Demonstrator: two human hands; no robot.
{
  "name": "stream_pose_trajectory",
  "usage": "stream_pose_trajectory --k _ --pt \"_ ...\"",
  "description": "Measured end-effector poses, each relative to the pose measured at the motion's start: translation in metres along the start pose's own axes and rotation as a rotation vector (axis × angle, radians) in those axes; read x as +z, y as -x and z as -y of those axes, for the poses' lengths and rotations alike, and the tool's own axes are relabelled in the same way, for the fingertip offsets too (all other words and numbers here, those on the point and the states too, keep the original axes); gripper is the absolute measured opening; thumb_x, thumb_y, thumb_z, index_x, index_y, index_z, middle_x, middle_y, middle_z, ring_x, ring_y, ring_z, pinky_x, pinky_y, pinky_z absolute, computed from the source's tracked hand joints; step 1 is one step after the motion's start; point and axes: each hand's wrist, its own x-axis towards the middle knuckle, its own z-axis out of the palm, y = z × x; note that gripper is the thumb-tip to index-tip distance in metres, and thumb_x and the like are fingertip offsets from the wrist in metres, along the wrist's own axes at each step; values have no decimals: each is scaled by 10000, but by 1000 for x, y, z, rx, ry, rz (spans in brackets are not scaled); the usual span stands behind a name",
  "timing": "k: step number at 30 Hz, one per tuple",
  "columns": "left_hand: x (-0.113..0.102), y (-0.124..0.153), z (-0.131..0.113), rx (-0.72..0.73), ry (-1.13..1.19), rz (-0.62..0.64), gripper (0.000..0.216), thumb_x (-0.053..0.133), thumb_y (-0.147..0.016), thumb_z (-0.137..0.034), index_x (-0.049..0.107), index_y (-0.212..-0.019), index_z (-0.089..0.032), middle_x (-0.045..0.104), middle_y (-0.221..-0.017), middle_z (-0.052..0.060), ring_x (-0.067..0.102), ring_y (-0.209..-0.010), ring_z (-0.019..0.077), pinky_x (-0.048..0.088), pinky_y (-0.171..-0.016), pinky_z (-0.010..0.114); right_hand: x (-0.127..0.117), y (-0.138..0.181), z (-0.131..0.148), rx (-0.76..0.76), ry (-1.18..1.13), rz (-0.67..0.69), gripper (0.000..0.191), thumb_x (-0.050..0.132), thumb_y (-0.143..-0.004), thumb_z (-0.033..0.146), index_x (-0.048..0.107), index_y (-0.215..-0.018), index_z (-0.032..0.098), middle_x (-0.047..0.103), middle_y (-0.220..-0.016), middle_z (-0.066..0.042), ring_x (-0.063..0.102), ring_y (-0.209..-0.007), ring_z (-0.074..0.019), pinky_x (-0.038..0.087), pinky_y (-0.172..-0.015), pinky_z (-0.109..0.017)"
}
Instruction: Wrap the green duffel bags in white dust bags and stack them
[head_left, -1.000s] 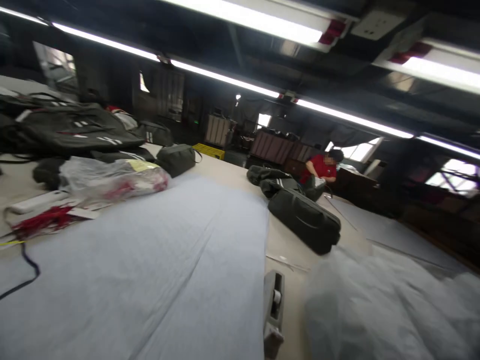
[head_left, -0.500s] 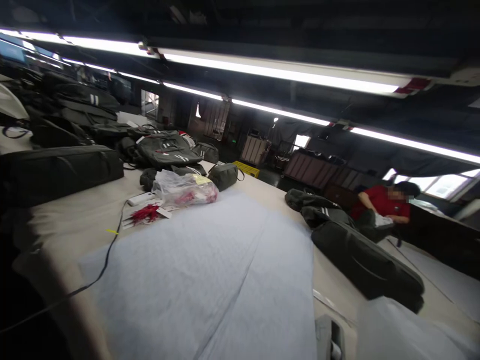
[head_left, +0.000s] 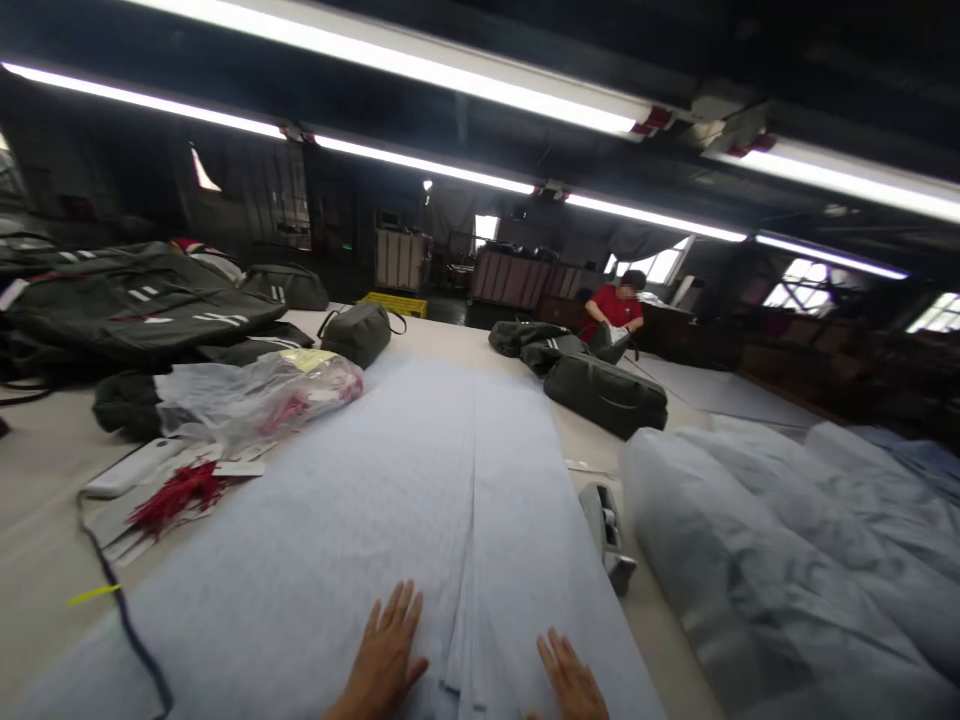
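Pale blue-white sheets [head_left: 360, 480] lie spread along the table, with a long seam or overlap running down them. My left hand [head_left: 386, 650] is flat on the sheet left of that overlap, fingers stretched out. On the right side of the overlap my right hand [head_left: 570, 680] rests with its fingers extended, partly cut off by the lower edge. Neither hand holds anything. A grey tape dispenser [head_left: 606, 535] stands beside the sheets, to the right of my right hand.
Left are red strings with tags [head_left: 180, 495], a white box [head_left: 135, 468], a clear plastic bag [head_left: 247, 395] and dark bags [head_left: 150, 300]. Right are wrapped grey-white bundles [head_left: 750, 540] and more dark bags [head_left: 604, 393]. A person in red [head_left: 615, 310] works beyond.
The view has swung to the right and down. Both my hands have come into sight on the sheets, and the wrapped bundles on the right now show more fully.
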Motion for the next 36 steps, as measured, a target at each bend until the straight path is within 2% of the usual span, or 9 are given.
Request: stream_pose_trajectory --k 3,5,9,14,16,19,25,29,36 --pt "-3 20 33 -67 -46 82 741 544 -752 -265 389 -1471 -180 236 -1573 120 197 -1465 302 158 -1192 527 9 2 22 78 28 166 803 645 -644 345 476 -1426 272 342 -1533 -88 256 -1425 -377 252 -1153 -584" --pt "-4 26 45 -35 -31 132 777 574 -719 -269 391 -1470 -180 243 -1574 110 206 -1466 294 144 -1202 498 10 8 28 106 48 210 842 663 -612 287 469 -1430 235 319 -1542 -104 234 -1437 -367 239 -1168 -555" --pt "-6 24 55 53 62 127 749 625 -693 -265 469 -1424 -213 303 -1564 92 270 -1453 286 159 -1209 446 17 18 30 136 56 106 775 668 -590 208 562 -1357 228 423 -1500 -99 330 -1414 -338 291 -1172 -467" --pt "-9 12 61 125 157 123 479 652 -653 -194 650 -1130 -238 514 -1455 59 409 -1374 265 259 -1162 374 41 13 23 110 111 -38 330 624 -680 196 729 -969 318 717 -1154 -43 622 -1147 -308 482 -999 -425" --pt "-9 8 63 145 186 99 343 622 -670 -158 655 -1003 -232 572 -1384 53 455 -1323 248 293 -1126 354 48 9 22 108 161 -66 189 588 -724 210 708 -824 316 742 -985 -31 669 -1010 -293 518 -901 -419" --pt "-7 2 68 202 240 43 195 572 -714 -124 626 -871 -227 631 -1256 44 513 -1224 226 329 -1072 346 50 5 29 108 195 -82 149 529 -784 237 668 -760 287 722 -880 -41 677 -904 -271 519 -833 -386" --pt "-4 -5 78 279 364 14 111 566 -744 -107 570 -795 -206 640 -1151 67 534 -1137 232 348 -1028 363 45 9 69 101 118 14 130 497 -810 270 602 -736 264 689 -836 -28 665 -836 -229 494 -780 -312" --pt "-8 -4 83 307 432 10 72 512 -872 -219 546 -810 -208 639 -1027 66 565 -987 213 411 -913 338 50 12 88 100 93 110 76 541 -776 293 606 -757 257 691 -881 -26 645 -889 -229 459 -818 -310" --pt "-5 -2 85 214 209 16 127 456 -918 -217 567 -859 -199 631 -946 55 560 -910 221 396 -859 341 50 -1 100 248 57 230 108 580 -733 308 628 -722 212 682 -814 -21 600 -828 -204 395 -733 -280"
